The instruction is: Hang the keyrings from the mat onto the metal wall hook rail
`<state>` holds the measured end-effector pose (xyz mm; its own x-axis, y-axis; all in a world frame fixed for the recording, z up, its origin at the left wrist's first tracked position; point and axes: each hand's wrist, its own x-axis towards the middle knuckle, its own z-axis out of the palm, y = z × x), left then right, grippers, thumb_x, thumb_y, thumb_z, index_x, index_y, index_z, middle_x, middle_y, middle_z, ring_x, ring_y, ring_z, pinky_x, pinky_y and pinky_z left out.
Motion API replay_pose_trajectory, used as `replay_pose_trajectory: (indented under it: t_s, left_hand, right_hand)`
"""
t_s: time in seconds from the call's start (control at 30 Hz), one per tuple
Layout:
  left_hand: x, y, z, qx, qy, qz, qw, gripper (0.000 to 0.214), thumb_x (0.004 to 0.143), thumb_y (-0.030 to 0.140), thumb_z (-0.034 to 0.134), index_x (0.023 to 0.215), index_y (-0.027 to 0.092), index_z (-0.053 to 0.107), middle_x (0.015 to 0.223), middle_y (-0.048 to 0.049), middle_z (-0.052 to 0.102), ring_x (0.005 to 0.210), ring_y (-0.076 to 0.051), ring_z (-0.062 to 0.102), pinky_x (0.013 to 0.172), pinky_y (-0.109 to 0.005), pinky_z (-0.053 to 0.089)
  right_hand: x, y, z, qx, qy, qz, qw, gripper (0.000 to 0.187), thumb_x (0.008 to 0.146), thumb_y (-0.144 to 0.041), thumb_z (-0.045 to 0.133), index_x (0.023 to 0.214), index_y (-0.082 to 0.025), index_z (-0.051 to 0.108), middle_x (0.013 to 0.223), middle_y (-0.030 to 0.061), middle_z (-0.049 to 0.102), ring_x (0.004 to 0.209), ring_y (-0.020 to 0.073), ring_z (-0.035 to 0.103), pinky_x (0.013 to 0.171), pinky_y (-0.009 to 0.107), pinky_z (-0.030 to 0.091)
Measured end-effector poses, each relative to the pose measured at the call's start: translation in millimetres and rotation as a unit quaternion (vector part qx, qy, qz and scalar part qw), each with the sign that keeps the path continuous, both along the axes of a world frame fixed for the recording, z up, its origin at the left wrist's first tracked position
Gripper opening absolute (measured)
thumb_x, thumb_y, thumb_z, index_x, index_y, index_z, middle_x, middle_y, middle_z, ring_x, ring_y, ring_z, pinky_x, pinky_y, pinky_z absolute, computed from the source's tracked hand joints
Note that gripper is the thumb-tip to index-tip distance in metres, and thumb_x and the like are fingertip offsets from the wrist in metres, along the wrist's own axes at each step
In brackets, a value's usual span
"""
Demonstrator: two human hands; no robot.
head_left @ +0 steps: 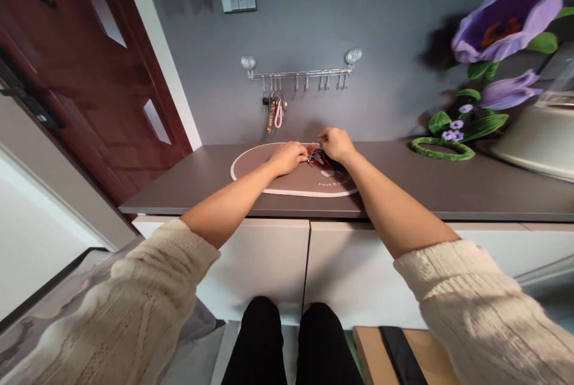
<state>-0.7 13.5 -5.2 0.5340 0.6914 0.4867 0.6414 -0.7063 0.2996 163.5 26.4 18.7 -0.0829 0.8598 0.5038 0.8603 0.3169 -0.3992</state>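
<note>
The step in hand looks like working at a bunch of keys [319, 158] on the mat [269, 180], towards the desk's [165, 191] back edge. The left hand [287, 159] seems to pinch its left side; the right hand [337, 144] has fingers curled above, grip unclear. Going on calls for a steady left pinch and fine right-finger work.

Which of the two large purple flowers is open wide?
The upper flower: its petals spread into a broad cup, with orange showing inside. The lower flower is slimmer and shows no orange.
</note>
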Motion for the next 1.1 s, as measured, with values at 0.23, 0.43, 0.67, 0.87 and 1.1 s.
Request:
replay_pose_trajectory:
  t_s: [0.23, 0.43, 0.67, 0.87, 1.1]
  left_hand:
    - [-3.4, -1.2, 1.2, 0.043, 0.031, 0.013, 0.998, 0.015, 0.076, 0.015, 0.047, 0.070, 0.017, 0.061, 0.076, -0.0055, 0.056, 0.078, -0.018, 0.050, 0.075, -0.028, 0.035]
    - [-7.7, -3.5, 4.5, 0.074, 0.051, 0.052, 0.995, 0.015, 0.077, 0.013, 0.044, 0.072, 0.017, 0.058, 0.079, -0.0061, 0.054, 0.081, -0.019, 0.047, 0.076, -0.029, 0.035]
    - [-10.3, 0.3, 6.0, 0.086, 0.038, 0.077, 0.993, 0.018, 0.080, 0.014, 0.039, 0.075, 0.018, 0.056, 0.082, -0.0066, 0.053, 0.082, -0.019, 0.046, 0.075, -0.030, 0.035]
    - [-11.5, 3.6, 4.8, 0.087, -0.009, 0.082, 0.993, 0.017, 0.081, 0.015, 0.039, 0.077, 0.017, 0.055, 0.085, -0.0064, 0.054, 0.084, -0.018, 0.046, 0.077, -0.029, 0.034]
    - [-10.8, 3.1, 7.3, 0.080, -0.063, 0.088, 0.991, 0.018, 0.079, 0.011, 0.037, 0.076, 0.018, 0.054, 0.083, -0.0053, 0.057, 0.081, -0.017, 0.047, 0.075, -0.028, 0.034]
  right_hand:
    - [-2.7, -3.1, -0.2, -0.014, -0.024, -0.005, 1.000, 0.020, 0.074, -0.015, 0.052, 0.086, -0.014, 0.066, 0.090, 0.0118, 0.066, 0.087, 0.0231, 0.059, 0.078, 0.030, 0.042]
    - [-3.0, -5.0, -0.7, -0.017, -0.033, -0.004, 0.999, 0.020, 0.073, -0.014, 0.051, 0.085, -0.015, 0.067, 0.091, 0.0104, 0.066, 0.086, 0.0214, 0.059, 0.076, 0.028, 0.042]
    - [-5.4, -10.0, 1.6, -0.027, -0.003, 0.017, 0.999, 0.020, 0.071, -0.010, 0.051, 0.080, -0.015, 0.067, 0.085, 0.0083, 0.067, 0.082, 0.0186, 0.059, 0.076, 0.026, 0.042]
    - [-6.7, -7.3, -1.3, -0.040, 0.065, 0.078, 0.994, 0.010, 0.069, -0.014, 0.057, 0.073, -0.017, 0.066, 0.071, 0.0025, 0.067, 0.071, 0.0130, 0.059, 0.071, 0.022, 0.043]
    - [-7.8, -1.0, -7.5, -0.118, 0.234, 0.191, 0.946, 0.013, 0.062, -0.014, 0.067, 0.075, -0.014, 0.064, 0.062, 0.0007, 0.064, 0.057, 0.0096, 0.056, 0.060, 0.021, 0.045]
